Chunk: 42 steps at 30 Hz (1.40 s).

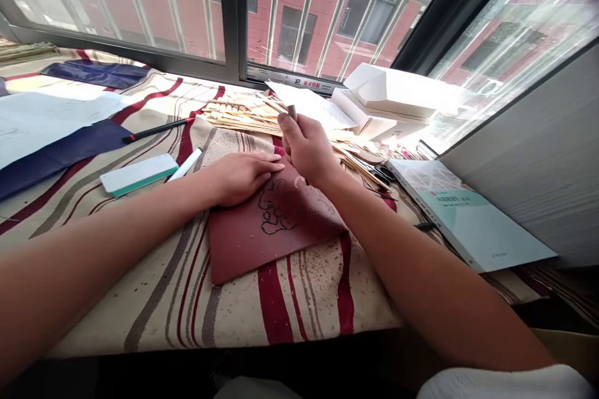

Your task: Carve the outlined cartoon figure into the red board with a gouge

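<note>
A dark red sheet (253,240) with a carved black outline drawing (276,206) lies on the striped cloth in front of me. My left hand (243,174) rests flat on the sheet's upper left part, fingers stretched out and pressed down. My right hand (306,146) is closed in a fist round a small carving tool (292,111), whose dark handle end sticks up above my thumb. The tool's tip is hidden under the hand, just above the drawing.
A striped cloth (154,287) covers the table. On the left lie a white-and-green eraser block (139,173), a white pen (186,164), a black-and-red pencil (156,129) and blue carbon sheets (60,153). A book (472,215), scissors (381,173), wooden strips (243,115) and white boxes (397,96) are at right and back.
</note>
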Each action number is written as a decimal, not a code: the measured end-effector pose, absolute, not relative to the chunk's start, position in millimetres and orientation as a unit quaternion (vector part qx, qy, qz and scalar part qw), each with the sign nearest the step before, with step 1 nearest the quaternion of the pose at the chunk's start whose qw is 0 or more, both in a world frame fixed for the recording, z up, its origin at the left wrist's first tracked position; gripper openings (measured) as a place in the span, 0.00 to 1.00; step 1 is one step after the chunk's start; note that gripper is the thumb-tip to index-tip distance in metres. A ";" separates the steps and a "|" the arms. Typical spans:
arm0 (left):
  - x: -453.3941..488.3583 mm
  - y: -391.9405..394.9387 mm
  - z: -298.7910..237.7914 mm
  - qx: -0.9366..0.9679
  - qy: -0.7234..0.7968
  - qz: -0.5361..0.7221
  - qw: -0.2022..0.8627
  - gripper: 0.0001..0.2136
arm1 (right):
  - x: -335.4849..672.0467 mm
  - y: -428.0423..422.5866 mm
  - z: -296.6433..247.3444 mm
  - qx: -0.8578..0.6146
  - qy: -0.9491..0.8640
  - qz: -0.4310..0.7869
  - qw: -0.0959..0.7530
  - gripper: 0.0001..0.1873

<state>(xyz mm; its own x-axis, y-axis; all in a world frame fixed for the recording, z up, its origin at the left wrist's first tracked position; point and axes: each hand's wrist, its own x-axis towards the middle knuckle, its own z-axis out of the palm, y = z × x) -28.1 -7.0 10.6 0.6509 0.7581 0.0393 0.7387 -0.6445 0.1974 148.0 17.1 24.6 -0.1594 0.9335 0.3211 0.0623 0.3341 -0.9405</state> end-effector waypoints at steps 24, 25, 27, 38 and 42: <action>-34.6 -8.2 14.1 0.907 0.403 0.091 0.082 0.30 | 162.3 35.4 16.0 -0.392 -0.467 0.495 0.619 0.25; -34.7 -8.3 13.6 0.908 0.400 0.090 0.081 0.30 | 162.9 35.9 15.5 -0.391 -0.467 0.495 0.619 0.25; -35.0 -8.1 11.7 0.912 0.392 0.088 0.082 0.30 | 163.8 36.4 14.7 -0.387 -0.471 0.495 0.619 0.25; -35.3 -8.2 14.0 0.919 0.380 0.074 0.077 0.30 | 172.5 42.2 8.5 -0.396 -0.481 0.491 0.609 0.26; -31.9 -9.3 12.0 0.918 0.384 0.069 0.071 0.31 | 171.4 46.1 2.0 -0.403 -0.477 0.470 0.623 0.27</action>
